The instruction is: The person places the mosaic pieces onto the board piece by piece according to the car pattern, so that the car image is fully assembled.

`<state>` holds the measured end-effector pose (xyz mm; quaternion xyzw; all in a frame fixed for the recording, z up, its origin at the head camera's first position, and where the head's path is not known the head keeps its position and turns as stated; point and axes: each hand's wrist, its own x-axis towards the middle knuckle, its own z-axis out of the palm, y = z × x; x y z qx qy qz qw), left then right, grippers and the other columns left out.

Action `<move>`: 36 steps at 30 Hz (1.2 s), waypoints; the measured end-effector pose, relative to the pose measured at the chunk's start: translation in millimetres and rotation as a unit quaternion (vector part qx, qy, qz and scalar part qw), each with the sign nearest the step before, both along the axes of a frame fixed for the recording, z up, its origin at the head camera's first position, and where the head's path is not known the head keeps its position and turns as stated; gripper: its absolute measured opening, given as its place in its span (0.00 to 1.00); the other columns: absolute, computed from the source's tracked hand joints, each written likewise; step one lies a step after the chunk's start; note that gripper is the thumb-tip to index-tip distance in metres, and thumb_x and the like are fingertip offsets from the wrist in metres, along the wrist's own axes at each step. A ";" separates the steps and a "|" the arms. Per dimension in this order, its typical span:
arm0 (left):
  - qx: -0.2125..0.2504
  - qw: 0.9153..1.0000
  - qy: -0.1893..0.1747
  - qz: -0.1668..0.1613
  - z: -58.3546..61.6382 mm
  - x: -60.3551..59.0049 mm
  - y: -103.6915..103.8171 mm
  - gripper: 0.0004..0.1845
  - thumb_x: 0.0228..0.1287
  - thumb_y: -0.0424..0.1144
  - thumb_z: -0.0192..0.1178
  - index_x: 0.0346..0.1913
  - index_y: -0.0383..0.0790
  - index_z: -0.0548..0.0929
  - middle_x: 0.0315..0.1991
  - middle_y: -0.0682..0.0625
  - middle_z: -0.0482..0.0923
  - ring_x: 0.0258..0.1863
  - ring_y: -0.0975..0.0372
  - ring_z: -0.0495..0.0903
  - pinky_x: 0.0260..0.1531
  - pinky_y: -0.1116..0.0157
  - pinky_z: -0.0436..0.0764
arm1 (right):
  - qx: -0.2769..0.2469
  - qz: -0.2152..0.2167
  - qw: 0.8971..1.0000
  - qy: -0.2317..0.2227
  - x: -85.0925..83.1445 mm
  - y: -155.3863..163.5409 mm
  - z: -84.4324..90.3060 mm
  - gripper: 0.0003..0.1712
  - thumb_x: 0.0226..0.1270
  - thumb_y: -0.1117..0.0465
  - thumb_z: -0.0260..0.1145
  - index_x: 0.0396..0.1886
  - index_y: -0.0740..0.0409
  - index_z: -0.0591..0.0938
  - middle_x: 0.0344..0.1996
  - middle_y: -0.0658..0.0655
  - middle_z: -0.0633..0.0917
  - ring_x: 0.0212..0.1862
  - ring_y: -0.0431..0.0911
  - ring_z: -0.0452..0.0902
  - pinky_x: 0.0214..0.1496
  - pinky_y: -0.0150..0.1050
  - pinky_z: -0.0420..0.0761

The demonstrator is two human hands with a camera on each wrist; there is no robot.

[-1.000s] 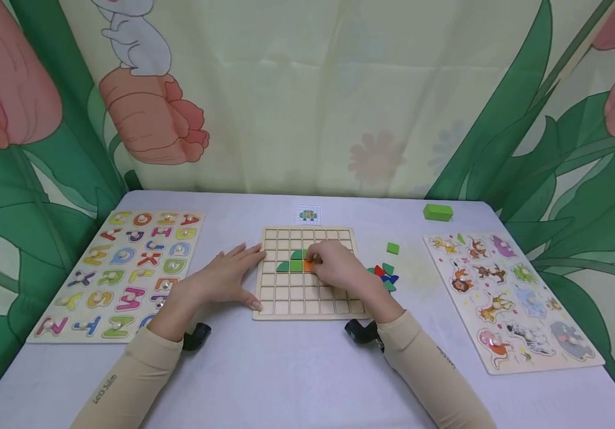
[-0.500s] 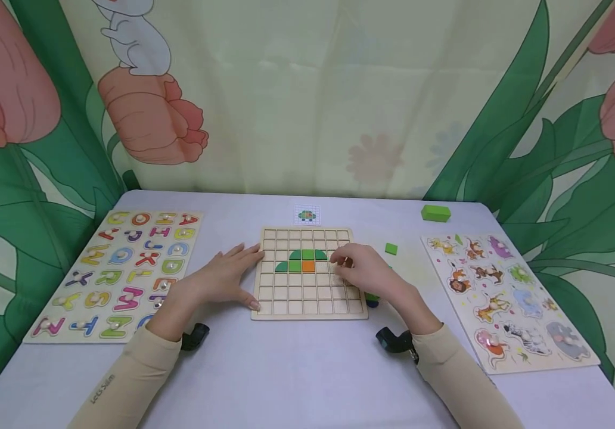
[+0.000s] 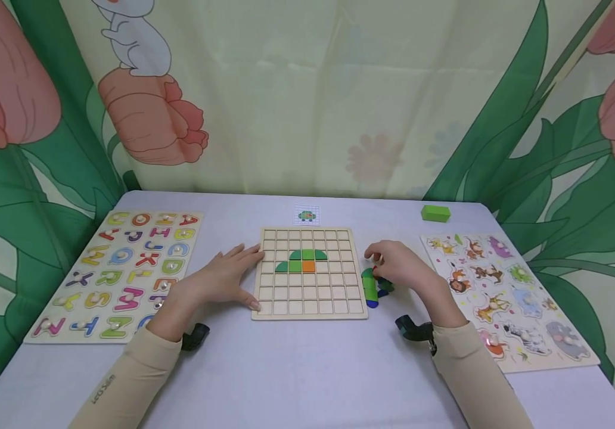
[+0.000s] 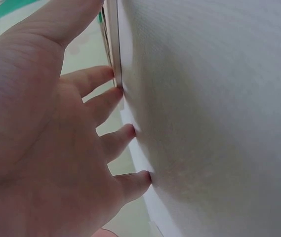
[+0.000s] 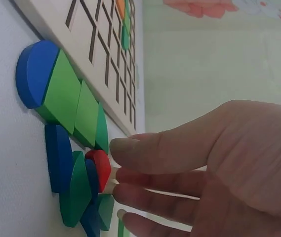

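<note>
A wooden grid board lies mid-table with green pieces and one orange piece set in its upper rows. My left hand lies flat on the table, its fingertips against the board's left edge. My right hand hovers just right of the board over a pile of loose pieces. In the right wrist view its thumb and forefinger tips sit at a red piece; no firm pinch shows. Blue and green pieces lie beside it.
An alphabet puzzle fills the left side and an animal puzzle the right. A green block and a small picture card sit toward the back. A flower-print curtain hangs behind the table.
My right hand has left the orange piece in the board and moved right, off the board, to the loose pieces. The left hand has stayed put.
</note>
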<state>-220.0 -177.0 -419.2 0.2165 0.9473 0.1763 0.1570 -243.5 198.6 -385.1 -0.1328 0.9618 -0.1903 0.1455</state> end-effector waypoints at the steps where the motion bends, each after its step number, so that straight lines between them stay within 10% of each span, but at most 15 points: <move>1: -0.001 1.000 -0.001 0.000 0.1 -0.1 0.0 0.65 0.37 0.67 0.75 0.78 0.46 0.57 0.81 0.49 0.49 0.80 0.43 0.44 0.72 0.31 0.47 | 0.004 -0.002 1.000 -0.002 0.2 0.1 -0.6 0.19 0.61 0.71 0.66 0.53 0.61 0.83 0.42 0.61 0.83 0.39 0.50 0.76 0.39 0.40 0.80; 21: 0.001 1.000 0.003 0.000 -0.3 0.3 -0.2 0.65 0.37 0.67 0.76 0.78 0.45 0.57 0.81 0.48 0.50 0.80 0.43 0.44 0.71 0.31 0.47 | 0.049 -0.047 0.997 -0.021 -4.1 -6.4 -7.8 0.19 0.60 0.72 0.62 0.51 0.61 0.81 0.43 0.61 0.83 0.42 0.51 0.76 0.39 0.39 0.80; 36: -0.001 1.000 0.000 0.003 -1.1 -0.9 1.2 0.65 0.37 0.68 0.75 0.78 0.46 0.57 0.81 0.49 0.49 0.81 0.43 0.43 0.72 0.31 0.47 | 0.012 -0.002 1.000 -0.021 -3.8 -1.3 -6.2 0.12 0.58 0.76 0.58 0.36 0.58 0.80 0.31 0.57 0.80 0.34 0.49 0.73 0.31 0.36 0.72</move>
